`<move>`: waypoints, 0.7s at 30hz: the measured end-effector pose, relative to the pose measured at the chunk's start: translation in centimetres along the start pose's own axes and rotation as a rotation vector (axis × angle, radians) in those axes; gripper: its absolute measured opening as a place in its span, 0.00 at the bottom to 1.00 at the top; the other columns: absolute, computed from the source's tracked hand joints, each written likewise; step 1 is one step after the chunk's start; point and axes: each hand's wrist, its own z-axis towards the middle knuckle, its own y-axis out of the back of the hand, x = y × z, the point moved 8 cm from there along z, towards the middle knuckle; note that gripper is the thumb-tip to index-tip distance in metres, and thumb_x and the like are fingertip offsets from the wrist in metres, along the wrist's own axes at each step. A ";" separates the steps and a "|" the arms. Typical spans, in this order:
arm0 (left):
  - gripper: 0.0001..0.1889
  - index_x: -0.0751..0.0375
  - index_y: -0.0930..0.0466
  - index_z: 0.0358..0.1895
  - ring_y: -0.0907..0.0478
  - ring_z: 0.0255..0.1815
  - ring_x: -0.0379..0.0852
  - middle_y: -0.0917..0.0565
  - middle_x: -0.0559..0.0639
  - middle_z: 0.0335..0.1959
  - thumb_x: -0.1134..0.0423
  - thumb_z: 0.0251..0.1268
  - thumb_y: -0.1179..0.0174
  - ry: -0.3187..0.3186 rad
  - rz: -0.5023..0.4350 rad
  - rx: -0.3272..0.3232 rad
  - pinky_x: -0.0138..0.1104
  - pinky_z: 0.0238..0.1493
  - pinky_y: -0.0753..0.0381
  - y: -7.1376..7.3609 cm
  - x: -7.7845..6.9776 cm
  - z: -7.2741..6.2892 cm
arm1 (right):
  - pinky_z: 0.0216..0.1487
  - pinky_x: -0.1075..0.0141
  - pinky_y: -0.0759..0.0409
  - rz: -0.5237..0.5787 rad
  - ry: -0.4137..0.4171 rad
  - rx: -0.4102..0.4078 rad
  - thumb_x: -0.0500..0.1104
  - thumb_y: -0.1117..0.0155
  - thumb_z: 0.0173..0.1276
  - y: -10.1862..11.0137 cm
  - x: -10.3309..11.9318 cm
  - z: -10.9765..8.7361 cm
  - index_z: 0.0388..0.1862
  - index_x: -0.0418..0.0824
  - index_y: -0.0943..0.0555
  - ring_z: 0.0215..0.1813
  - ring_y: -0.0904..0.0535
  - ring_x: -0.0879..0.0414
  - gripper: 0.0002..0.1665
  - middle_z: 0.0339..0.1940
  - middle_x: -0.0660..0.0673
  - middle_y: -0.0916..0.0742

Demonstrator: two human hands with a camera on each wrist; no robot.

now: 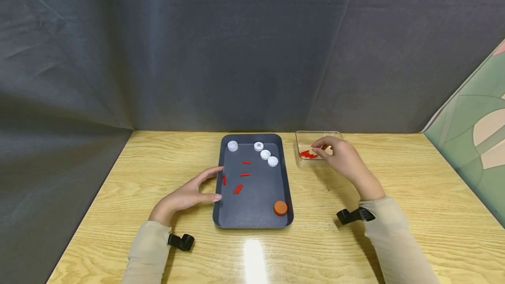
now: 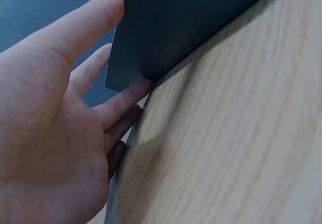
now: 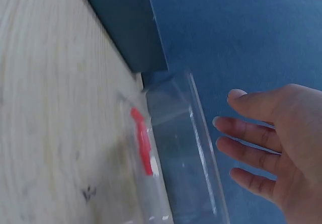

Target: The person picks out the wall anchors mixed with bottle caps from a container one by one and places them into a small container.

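A dark grey tray (image 1: 256, 214) lies on the table. At its left side is my left hand (image 1: 189, 194), thumb and fingers spread and touching the tray's edge; the left wrist view shows the tray wall (image 2: 166, 27) by the fingertips. Inside the tray are several small red sticks (image 1: 245, 174), several white round caps (image 1: 265, 154) and an orange cap (image 1: 280, 207). My right hand (image 1: 341, 154) hovers over a clear plastic box (image 1: 319, 133) containing several more red sticks (image 1: 305, 154). In the right wrist view its fingers are loosely bent, with nothing visible between them.
The wooden table (image 1: 118, 174) meets a dark grey cloth backdrop (image 1: 236, 56) just behind the tray and box. A green patterned panel (image 1: 477, 130) stands along the right side. Black wrist straps with cameras are on both sleeves.
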 end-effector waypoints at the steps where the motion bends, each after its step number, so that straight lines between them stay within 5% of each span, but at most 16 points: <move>1: 0.42 0.48 0.44 0.78 0.49 0.77 0.57 0.43 0.54 0.77 0.57 0.64 0.31 0.001 0.000 0.000 0.60 0.72 0.51 0.0 0.0 0.0 | 0.45 0.51 0.24 -0.001 0.009 -0.004 0.39 0.34 0.70 0.0 0.4 0.0 0.43 0.38 0.14 0.40 0.18 0.49 0.07 0.41 0.43 0.12; 12: 0.42 0.48 0.44 0.78 0.49 0.77 0.57 0.43 0.53 0.77 0.58 0.63 0.31 -0.002 -0.010 0.002 0.59 0.72 0.50 0.0 -0.1 0.0 | 0.35 0.59 0.25 0.042 0.109 -0.042 0.37 0.28 0.64 -1.0 3.9 0.2 0.38 0.41 0.13 0.36 0.20 0.55 0.03 0.38 0.47 0.12; 21: 0.42 0.48 0.44 0.78 0.49 0.77 0.57 0.43 0.53 0.77 0.58 0.64 0.31 -0.010 -0.007 0.004 0.59 0.72 0.51 0.0 -0.3 0.1 | 0.45 0.51 0.19 0.087 0.096 -0.009 0.39 0.28 0.65 -2.1 4.7 0.3 0.40 0.41 0.13 0.42 0.17 0.52 0.05 0.40 0.47 0.12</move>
